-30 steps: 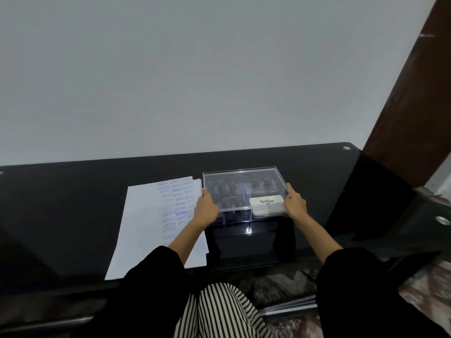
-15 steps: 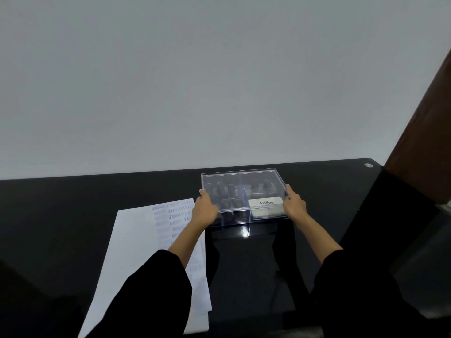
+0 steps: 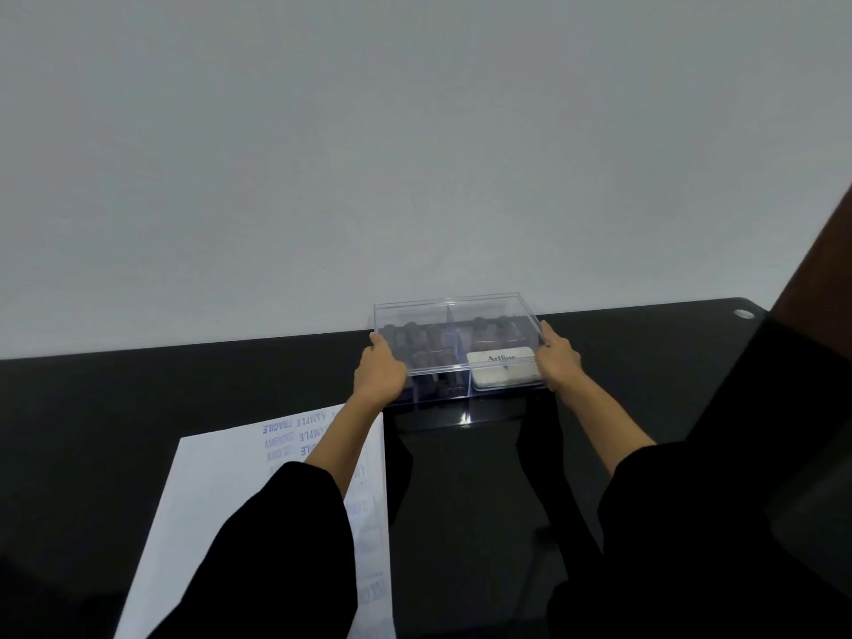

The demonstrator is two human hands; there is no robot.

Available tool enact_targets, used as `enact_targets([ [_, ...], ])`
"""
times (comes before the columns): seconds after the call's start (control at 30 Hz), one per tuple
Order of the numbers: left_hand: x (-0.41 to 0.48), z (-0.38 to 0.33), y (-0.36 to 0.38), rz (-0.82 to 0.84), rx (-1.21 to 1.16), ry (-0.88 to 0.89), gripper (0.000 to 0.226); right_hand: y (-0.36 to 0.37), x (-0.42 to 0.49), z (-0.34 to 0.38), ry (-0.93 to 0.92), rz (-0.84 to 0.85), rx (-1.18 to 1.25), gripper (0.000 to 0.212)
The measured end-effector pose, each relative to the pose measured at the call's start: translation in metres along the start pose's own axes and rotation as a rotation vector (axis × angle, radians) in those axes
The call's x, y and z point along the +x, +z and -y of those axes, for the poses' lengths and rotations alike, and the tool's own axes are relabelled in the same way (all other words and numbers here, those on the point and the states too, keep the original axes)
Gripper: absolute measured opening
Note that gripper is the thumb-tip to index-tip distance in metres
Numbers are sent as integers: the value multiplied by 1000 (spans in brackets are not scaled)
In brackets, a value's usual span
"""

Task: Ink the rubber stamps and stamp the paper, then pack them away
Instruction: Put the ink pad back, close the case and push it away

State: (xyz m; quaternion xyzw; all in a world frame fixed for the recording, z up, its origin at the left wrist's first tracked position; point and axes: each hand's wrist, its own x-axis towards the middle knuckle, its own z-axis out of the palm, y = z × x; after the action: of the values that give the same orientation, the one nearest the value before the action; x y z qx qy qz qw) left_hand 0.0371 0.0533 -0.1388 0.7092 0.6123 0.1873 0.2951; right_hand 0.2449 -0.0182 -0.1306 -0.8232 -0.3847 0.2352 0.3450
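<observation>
**Box carried farther back toward the wall**

Since the earlier frame, the clear box (image 3: 456,332) had travelled away from the person, toward the far edge of the black glass table (image 3: 138,408), and both arms had stretched out after it. The left hand (image 3: 379,373) gripped the box's left side with curled fingers, and the right hand (image 3: 559,364) gripped its right side in the same way. The lid was on. Dark-handled rubber stamps (image 3: 428,350) stood in the left compartment and in the rear right one, while a white ink pad (image 3: 502,368) marked "Artline" lay in the front right one. Whether the box rested on the glass or hung just above it could not be told. The stamped paper (image 3: 221,500), with blue imprints near its far end, lay left of the box and nearer the person, partly under the left forearm. Black sleeves (image 3: 286,546) covered both arms to mid-forearm.
</observation>
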Motion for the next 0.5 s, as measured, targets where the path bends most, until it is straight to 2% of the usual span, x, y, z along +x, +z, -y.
enact_targets([
  [0.5,29,1,-3,-2,-30,14,62,12,33,3,-5,-5,-13,56],
])
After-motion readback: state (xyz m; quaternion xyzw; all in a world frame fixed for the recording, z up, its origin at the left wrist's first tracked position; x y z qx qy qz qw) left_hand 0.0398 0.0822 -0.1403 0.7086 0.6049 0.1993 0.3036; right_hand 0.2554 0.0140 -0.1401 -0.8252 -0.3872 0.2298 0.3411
